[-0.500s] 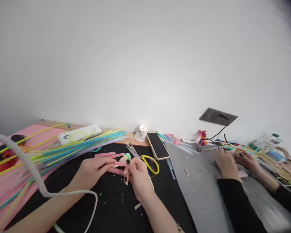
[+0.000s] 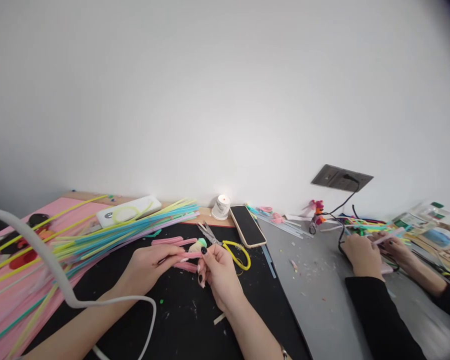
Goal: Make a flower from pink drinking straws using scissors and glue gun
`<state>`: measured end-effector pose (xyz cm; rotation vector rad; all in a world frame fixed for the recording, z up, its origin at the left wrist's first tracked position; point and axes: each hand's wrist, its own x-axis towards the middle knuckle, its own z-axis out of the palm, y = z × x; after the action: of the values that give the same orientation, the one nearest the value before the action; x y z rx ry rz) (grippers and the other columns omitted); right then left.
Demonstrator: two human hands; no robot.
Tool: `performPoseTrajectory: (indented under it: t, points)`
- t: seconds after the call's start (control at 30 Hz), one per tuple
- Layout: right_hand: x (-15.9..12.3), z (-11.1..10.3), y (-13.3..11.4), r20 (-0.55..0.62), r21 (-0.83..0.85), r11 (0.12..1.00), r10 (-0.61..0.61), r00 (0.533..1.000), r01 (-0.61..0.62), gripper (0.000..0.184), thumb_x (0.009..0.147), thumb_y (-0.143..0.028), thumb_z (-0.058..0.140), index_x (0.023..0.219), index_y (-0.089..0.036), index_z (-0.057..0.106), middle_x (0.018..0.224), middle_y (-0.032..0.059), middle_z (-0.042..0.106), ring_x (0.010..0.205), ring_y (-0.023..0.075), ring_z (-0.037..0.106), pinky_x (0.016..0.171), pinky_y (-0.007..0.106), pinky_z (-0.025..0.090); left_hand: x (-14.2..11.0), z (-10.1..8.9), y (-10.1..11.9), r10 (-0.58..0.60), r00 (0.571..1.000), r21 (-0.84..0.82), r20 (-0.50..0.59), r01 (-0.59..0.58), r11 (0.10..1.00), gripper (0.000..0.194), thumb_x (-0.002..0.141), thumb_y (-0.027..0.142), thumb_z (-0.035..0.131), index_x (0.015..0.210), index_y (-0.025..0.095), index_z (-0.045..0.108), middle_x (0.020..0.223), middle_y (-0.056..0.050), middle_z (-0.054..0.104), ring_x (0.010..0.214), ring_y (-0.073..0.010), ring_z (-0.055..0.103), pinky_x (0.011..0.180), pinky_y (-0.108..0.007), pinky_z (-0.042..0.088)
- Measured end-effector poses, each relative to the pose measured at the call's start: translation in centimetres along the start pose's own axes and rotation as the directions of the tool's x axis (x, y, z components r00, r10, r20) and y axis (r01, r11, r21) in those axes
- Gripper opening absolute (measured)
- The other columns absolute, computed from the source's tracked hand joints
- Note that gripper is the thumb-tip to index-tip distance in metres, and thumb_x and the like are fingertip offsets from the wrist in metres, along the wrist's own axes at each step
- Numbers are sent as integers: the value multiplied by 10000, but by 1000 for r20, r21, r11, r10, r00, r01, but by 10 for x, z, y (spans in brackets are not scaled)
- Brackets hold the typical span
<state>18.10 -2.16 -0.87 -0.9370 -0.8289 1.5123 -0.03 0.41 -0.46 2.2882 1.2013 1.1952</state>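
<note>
Between my two hands stretches a fuzzy pink pipe cleaner [image 2: 192, 255]. My left hand [image 2: 150, 264] pinches one end between thumb and fingers. On the other end, the thumb and forefinger of my right hand [image 2: 219, 272] are closed. Several more pink pipe cleaners [image 2: 168, 241] lie on the black mat just behind my left fingers. A small round piece in green and cream [image 2: 198, 245] sits right behind the held pipe cleaner. Beyond my right hand lie scissors with yellow handles [image 2: 237, 254], their blades pointing to the wall.
Yellow, blue and purple pipe cleaners [image 2: 131, 227] spread over the left, by a white device [image 2: 129, 210]. A paper cup [image 2: 221, 207] and a phone [image 2: 247, 226] stand near the wall. A white cable [image 2: 60, 275] crosses my left forearm. At right, a co-worker's hands [image 2: 363, 255] handle a pale strip.
The view has shifted slightly, so everything sits a little further right. My hands keep the same pinch on the pink pipe cleaner. The co-worker's right hand has moved, with a pale strip now showing.
</note>
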Motion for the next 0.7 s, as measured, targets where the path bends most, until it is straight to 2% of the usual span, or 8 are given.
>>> performPoseTrajectory:
  t: [0.1, 0.23, 0.37, 0.53, 0.7]
  points:
    - [0, 0, 0, 14, 13, 1000, 23, 1000, -24, 412, 696, -482, 750, 657, -178, 474, 487, -45, 600, 314, 36, 408, 303, 141, 338, -1, 1, -2, 12, 1000, -1, 24, -12, 1000, 185, 821, 315, 593, 799, 219, 750, 787, -13, 784, 697, -202, 728, 660, -246, 568]
    - [0, -1, 0, 34, 12, 1000, 26, 999, -27, 409, 695, -484, 749, 657, -175, 484, 484, -48, 597, 309, 37, 412, 297, 142, 339, -1, 1, -2, 14, 1000, 6, 19, -14, 1000, 177, 832, 296, 592, 805, 206, 742, 814, -22, 786, 734, -202, 730, 658, -236, 554]
    - [0, -3, 2, 45, -25, 999, 38, 998, -37, 404, 708, -487, 734, 654, -179, 477, 477, -43, 602, 301, 40, 418, 297, 144, 335, -1, -1, -2, 17, 1000, -4, 24, -17, 1000, 174, 829, 296, 595, 769, 217, 739, 752, -4, 780, 658, -180, 719, 596, -222, 539]
    - [2, -4, 3, 56, -69, 997, 47, 997, -43, 394, 718, -478, 719, 649, -185, 465, 475, -43, 604, 292, 39, 417, 295, 141, 330, -1, -2, 1, -14, 1000, -37, 9, 14, 999, 164, 816, 270, 596, 773, 238, 751, 735, 16, 779, 666, -169, 722, 653, -229, 558]
    - [4, -4, 2, 42, -137, 991, 11, 999, -6, 388, 716, -481, 707, 651, -189, 460, 468, -41, 608, 272, 45, 422, 274, 140, 309, 1, -3, 6, -25, 999, -23, -20, 25, 999, 202, 825, 271, 574, 725, 230, 745, 720, 3, 776, 741, -199, 730, 715, -269, 578]
